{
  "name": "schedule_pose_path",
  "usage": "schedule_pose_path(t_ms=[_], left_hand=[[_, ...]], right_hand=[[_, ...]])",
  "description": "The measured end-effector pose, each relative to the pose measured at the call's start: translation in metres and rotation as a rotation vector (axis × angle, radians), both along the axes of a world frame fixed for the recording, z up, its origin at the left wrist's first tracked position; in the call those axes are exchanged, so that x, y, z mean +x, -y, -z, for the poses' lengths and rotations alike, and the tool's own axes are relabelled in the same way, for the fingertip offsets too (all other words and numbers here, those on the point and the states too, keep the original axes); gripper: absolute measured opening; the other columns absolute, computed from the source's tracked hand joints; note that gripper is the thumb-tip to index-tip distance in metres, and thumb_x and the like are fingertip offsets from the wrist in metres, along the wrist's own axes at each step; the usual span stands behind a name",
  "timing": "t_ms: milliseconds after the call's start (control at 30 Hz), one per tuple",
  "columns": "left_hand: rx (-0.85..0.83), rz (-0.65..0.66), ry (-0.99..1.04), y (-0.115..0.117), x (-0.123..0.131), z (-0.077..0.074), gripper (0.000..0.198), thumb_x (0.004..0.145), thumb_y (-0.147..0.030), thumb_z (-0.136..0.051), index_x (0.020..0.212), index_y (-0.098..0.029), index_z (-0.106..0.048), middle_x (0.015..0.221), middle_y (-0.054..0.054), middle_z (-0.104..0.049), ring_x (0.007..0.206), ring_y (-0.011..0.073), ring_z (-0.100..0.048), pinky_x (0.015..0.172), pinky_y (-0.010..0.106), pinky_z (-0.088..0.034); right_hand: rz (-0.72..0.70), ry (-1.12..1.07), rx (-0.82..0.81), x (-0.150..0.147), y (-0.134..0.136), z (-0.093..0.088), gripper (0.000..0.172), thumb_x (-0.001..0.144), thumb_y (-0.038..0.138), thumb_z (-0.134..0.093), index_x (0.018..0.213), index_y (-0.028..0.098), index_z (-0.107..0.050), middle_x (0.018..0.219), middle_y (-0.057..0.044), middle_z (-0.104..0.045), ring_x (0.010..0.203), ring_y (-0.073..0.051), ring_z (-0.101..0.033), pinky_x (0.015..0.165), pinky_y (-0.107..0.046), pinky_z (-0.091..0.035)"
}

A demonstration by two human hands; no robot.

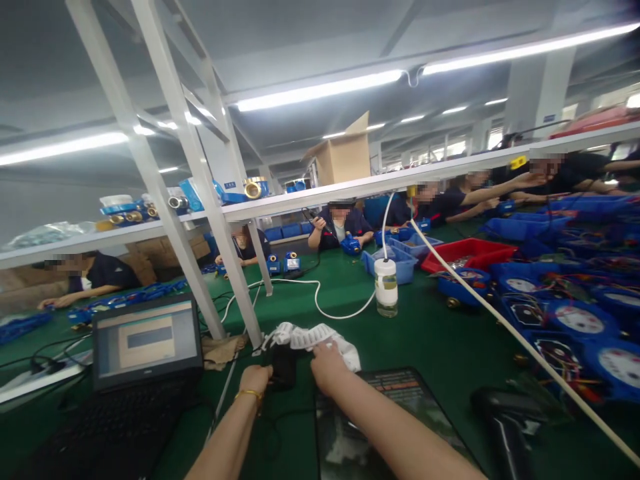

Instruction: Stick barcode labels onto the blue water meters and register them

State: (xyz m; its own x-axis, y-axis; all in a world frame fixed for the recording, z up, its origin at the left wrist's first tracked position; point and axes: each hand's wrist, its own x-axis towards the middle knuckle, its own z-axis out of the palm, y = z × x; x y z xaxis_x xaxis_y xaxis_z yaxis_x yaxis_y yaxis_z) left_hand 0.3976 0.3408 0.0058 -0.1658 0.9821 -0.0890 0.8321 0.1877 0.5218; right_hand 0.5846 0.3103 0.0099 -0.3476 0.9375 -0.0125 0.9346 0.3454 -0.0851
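My left hand [257,379], with a gold bracelet at the wrist, is closed on a small black object [283,366] on the green table. My right hand [327,365] reaches forward beside it, with its fingers curled onto a bunched white cloth or glove [310,335] that lies just beyond. The black object sits between the two hands. My right forearm passes over a dark tablet-like pad [395,390] lying flat on the table.
An open laptop [147,341] stands at left. A clear bottle [387,287] with a white cable stands ahead. Blue meters [580,320] and a red tray [470,253] fill the right. A black scanner [505,417] lies near right. Several seated people work beyond the shelf [350,187].
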Motion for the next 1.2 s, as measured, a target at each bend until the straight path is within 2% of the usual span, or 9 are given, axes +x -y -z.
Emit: schedule_pose_path(t_ms=[133,267,367,500,700,800,900,1067,1200], left_hand=[[-0.166,0.020,0.132,-0.011,0.067,0.014,0.029,0.088,-0.036,-0.055,0.074,-0.011,-0.057,0.069,0.001,-0.057,0.068,0.0136,-0.059,0.068,0.029,-0.051],[-0.186,0.050,0.248,-0.010,0.142,0.024,0.025,0.085,-0.036,-0.060,0.080,-0.011,-0.059,0.078,0.003,-0.060,0.077,0.0159,-0.060,0.074,0.032,-0.051],[-0.143,0.024,0.286,-0.005,0.178,0.022,0.024,0.085,-0.035,-0.059,0.090,-0.011,-0.059,0.093,0.007,-0.060,0.090,0.0192,-0.059,0.083,0.036,-0.049],[-0.068,-0.011,0.315,0.009,0.190,0.013,0.026,0.091,-0.028,-0.047,0.107,-0.009,-0.054,0.115,0.013,-0.052,0.101,0.0210,-0.054,0.092,0.039,-0.044],[0.036,0.256,0.364,0.060,0.172,0.004,0.032,0.085,-0.010,-0.037,0.110,-0.008,-0.058,0.107,0.017,-0.054,0.101,0.0229,-0.052,0.095,0.034,-0.040],[0.102,0.363,0.343,0.086,0.141,0.000,0.040,0.080,-0.010,-0.042,0.117,-0.013,-0.055,0.106,0.015,-0.054,0.099,0.0236,-0.053,0.092,0.033,-0.043],[0.196,0.383,0.289,0.097,0.079,-0.002,0.040,0.076,-0.015,-0.053,0.116,-0.018,-0.057,0.106,0.009,-0.056,0.102,0.0193,-0.051,0.095,0.027,-0.041],[0.324,-0.116,0.058,0.084,-0.104,-0.012,0.034,0.085,-0.011,-0.045,0.118,-0.006,-0.050,0.119,0.013,-0.050,0.117,0.0192,-0.041,0.109,0.034,-0.027],[0.240,-0.558,-0.100,0.084,-0.261,-0.018,0.030,0.089,-0.021,-0.048,0.117,-0.009,-0.049,0.124,0.013,-0.048,0.119,0.0252,-0.042,0.103,0.047,-0.035]], right_hand=[[0.203,0.034,0.030,0.072,-0.003,0.008,0.031,0.081,0.000,-0.049,0.101,0.012,-0.069,0.118,-0.018,-0.054,0.116,-0.035,-0.043,0.097,-0.057,-0.031],[0.349,0.051,0.065,0.136,0.008,0.011,0.042,0.081,-0.007,-0.035,0.100,0.010,-0.069,0.107,-0.019,-0.058,0.107,-0.036,-0.049,0.090,-0.054,-0.037],[0.393,0.030,0.072,0.161,0.019,0.012,0.042,0.080,-0.008,-0.034,0.098,0.009,-0.068,0.103,-0.019,-0.059,0.104,-0.036,-0.050,0.087,-0.051,-0.039],[0.382,-0.126,0.044,0.156,0.024,0.014,0.026,0.087,0.007,-0.041,0.091,0.007,-0.067,0.097,-0.019,-0.060,0.098,-0.035,-0.054,0.082,-0.044,-0.042],[0.305,-0.643,-0.110,0.094,0.007,0.026,0.042,0.093,0.035,-0.027,0.075,0.017,-0.060,0.079,-0.008,-0.064,0.079,-0.022,-0.060,0.072,-0.030,-0.045],[0.345,-0.805,-0.176,0.064,0.002,0.033,0.035,0.083,0.043,-0.032,0.064,0.020,-0.049,0.067,-0.010,-0.060,0.071,-0.025,-0.059,0.064,-0.033,-0.045],[0.353,-0.960,-0.273,0.035,0.006,0.040,0.029,0.075,0.045,-0.031,0.074,0.020,-0.046,0.071,-0.010,-0.061,0.071,-0.024,-0.061,0.061,-0.030,-0.047],[0.293,-1.121,-0.436,-0.025,0.028,0.048,0.039,0.057,0.048,-0.034,0.083,0.019,-0.040,0.067,-0.007,-0.061,0.053,-0.019,-0.056,0.048,-0.026,-0.042],[0.224,-1.217,-0.575,-0.091,0.050,0.054,0.044,0.050,0.046,-0.039,0.084,0.017,-0.043,0.070,-0.007,-0.063,0.052,-0.016,-0.053,0.043,-0.021,-0.032]])
